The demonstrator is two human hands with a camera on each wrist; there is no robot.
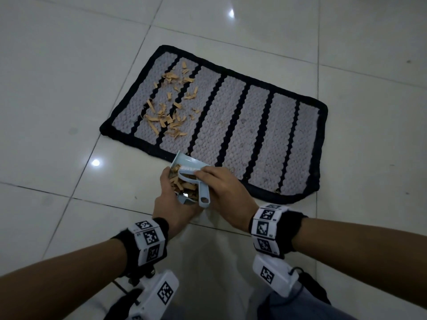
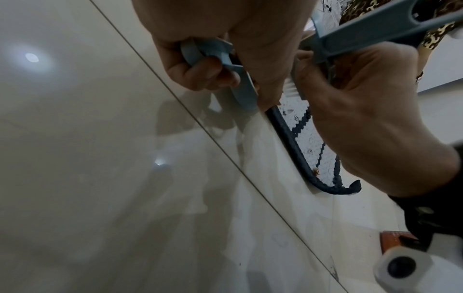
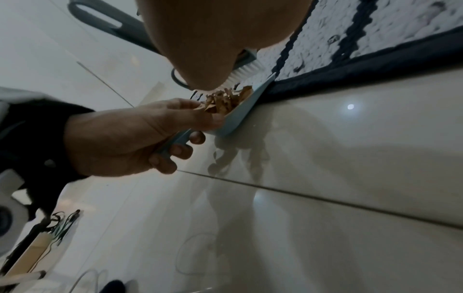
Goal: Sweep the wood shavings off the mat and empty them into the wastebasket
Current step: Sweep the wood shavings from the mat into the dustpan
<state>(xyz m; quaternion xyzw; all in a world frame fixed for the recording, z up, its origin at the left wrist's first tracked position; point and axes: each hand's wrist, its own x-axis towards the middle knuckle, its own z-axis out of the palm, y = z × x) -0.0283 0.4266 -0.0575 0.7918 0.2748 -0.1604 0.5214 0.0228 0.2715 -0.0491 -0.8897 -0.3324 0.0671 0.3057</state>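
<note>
On the floor: mat (image 1: pixel 231 125), striped, dark-edged, flat on pale tiles (image 1: pixel 57 112).
Shavings (image 1: pixel 169 105): scattered over the mat's left stripes; more lie in the dustpan (image 1: pixel 184 161).
Left hand (image 1: pixel 172 202): fingers curled round the dustpan's handle, pan tilted at the mat's near edge.
Right hand (image 1: pixel 225 192): fingers clamped on the brush (image 1: pixel 203 192), bristles over the pan.

One grey woven mat with black stripes (image 1: pixel 235 125), one pale blue plastic dustpan (image 1: pixel 184 161), one matching brush (image 1: pixel 204 195), two hands, and wood shavings too many to count (image 1: pixel 169 105).

Shavings (image 1: pixel 169 105) on mat (image 1: pixel 258 135), dustpan (image 1: pixel 184 161) before it
</note>
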